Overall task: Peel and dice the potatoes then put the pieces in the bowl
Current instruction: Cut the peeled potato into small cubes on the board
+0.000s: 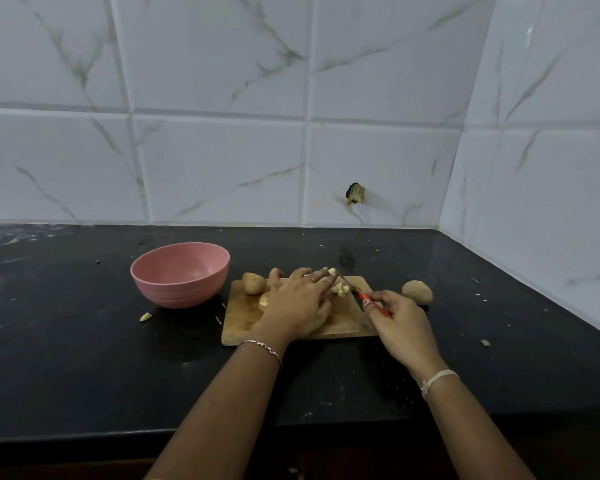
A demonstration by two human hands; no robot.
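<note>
Head view, dark table (84, 341) against a tiled wall (222, 150). Wooden cutting board (347, 325) lies on the table, right of centre. Pink bowl (181, 275) stands just left of the board, upright, apart from it. Left hand (298, 303) lies over the middle of the board, palm down, fingers stretched and slightly spread toward the far edge; ring (309, 278) on one finger, bracelet (260, 344) at the wrist. Small heap of pale diced potato pieces (340, 290) sits on the board just beside the left fingertips; cannot tell whether the fingers press them. Right hand (399, 327) grips the red handle of a knife (352, 289); the blade slants across the board's far right corner, next to the pieces. Pale thread (437, 379) around the right wrist. One unpeeled potato (253, 283) on the board's far left corner; a second unpeeled potato (417, 292) on the table right of the board. Peeled chunk (264, 301) shows at the left hand's edge. Stray piece (145, 317) on the table, near the bowl.
</note>
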